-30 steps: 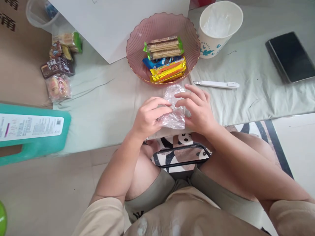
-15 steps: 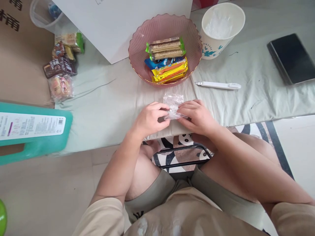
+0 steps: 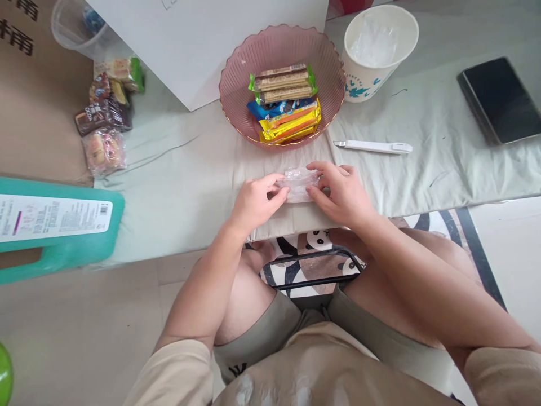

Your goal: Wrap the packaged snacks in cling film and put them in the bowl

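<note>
While the person sits with bare knees under the table's near edge, both hands meet over a small clear plastic wrapper (image 3: 298, 184) lying on the pale cloth (image 3: 177, 186) that covers the table. The left hand (image 3: 255, 202) has a narrow grip, thumb and fingertips pinching the wrapper's left end. The right hand (image 3: 343, 194) does the same at the right end, its fingers curled over the top edge, so the wrapper is held between the two hands, just above the cloth.

Just beyond the hands stands a pink ribbed bowl (image 3: 236, 84) with wrapped snack bars (image 3: 285, 101) in green, blue and yellow. To the right of the bowl lies a white pen-shaped tool (image 3: 373, 146), and behind it a white paper cup (image 3: 372, 73). Further right rests a dark phone (image 3: 501, 98). On the far left sits a heap of snack packets (image 3: 105, 118), and nearer, a teal box (image 3: 59, 225).
</note>
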The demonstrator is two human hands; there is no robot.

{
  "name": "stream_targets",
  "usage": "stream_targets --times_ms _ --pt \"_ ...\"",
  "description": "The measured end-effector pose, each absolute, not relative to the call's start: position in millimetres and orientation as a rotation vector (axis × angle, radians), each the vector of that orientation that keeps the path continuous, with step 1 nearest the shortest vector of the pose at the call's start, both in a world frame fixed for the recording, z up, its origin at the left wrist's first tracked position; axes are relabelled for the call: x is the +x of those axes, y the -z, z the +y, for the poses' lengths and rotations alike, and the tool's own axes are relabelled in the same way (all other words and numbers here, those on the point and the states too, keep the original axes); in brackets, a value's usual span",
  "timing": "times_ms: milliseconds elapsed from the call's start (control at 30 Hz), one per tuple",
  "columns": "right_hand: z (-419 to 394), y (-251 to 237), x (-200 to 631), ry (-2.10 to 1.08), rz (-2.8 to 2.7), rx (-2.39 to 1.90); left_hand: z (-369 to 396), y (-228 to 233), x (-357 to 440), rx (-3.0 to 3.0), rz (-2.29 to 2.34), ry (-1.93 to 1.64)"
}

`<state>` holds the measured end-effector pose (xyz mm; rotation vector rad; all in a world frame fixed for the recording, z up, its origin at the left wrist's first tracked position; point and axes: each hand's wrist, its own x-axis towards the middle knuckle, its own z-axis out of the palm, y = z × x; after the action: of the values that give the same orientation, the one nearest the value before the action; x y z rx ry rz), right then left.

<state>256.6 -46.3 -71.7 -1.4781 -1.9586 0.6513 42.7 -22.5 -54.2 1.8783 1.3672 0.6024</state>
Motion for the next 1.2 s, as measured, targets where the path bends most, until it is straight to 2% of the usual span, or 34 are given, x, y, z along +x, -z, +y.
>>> stream_targets --times_ms 433,633,800,967,1200 --pt "-48 72 261 -0.646 -2.047 -1.511 -19 58 44 2.004 1.327 -0.639" --pt "-51 71 262 -0.488 -2.008 -1.611 -17 61 45 2.012 1.337 -0.707" --pt "-50 72 265 -0.671 -1.911 -1.605 -13 65 42 1.938 1.239 -0.813" --pt "-50 72 264 -0.732 -1.92 -1.552 -15 62 41 1.95 1.198 -0.692" --pt "-48 71 261 -0.645 -1.967 -1.625 -17 60 46 2.071 1.322 -0.608"
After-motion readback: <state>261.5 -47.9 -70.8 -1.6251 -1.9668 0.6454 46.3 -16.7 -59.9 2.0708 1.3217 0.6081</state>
